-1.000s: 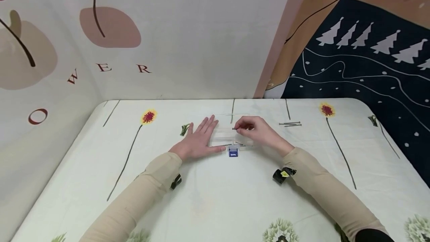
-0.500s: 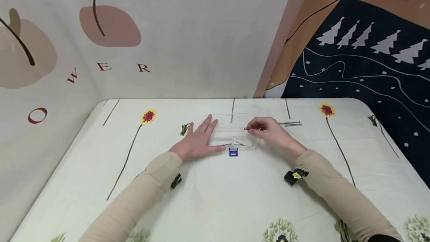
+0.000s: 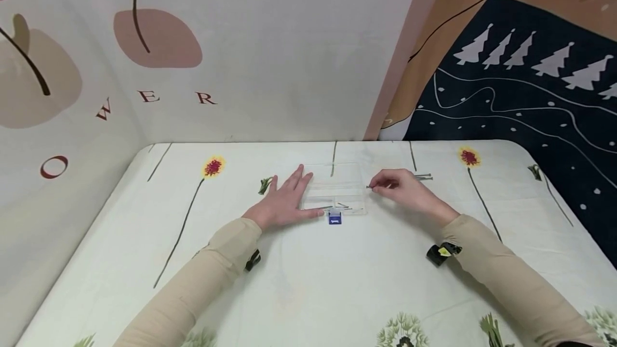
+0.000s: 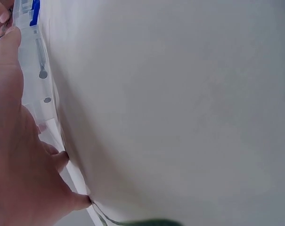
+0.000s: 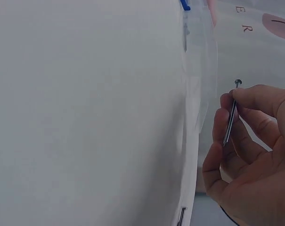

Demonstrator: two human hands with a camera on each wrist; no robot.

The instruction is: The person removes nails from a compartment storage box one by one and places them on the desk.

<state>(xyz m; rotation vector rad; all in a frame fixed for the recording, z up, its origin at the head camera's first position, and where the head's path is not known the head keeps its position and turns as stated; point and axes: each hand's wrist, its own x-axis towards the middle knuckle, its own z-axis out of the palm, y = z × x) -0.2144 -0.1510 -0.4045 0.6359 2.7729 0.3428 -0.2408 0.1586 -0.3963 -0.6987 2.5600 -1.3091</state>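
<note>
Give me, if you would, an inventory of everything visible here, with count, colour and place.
Flower-printed tablecloth: 1, white, lower half of the head view.
Rectangular divided plastic box: 1, clear, on the tablecloth.
Small plastic tab: 1, blue, box's near edge.
Thin metal nails in the box: at least 2, grey, near-side compartments.
Loose metal nails: at least 2, grey, right of the box, partly hidden.
Held straight metal nail: 1, silver, pinched in the right hand.
Leaf-and-letter-printed backdrop: 1, white, behind the tablecloth.
Tree-printed cloth: 1, navy and white, back right.
Wrist cameras: 2, black, one per wrist.
Long sleeves: 2, beige, one per arm.
Left hand: 1, bare, spread at the box's left end.
Right hand: 1, bare, right of the box.
</note>
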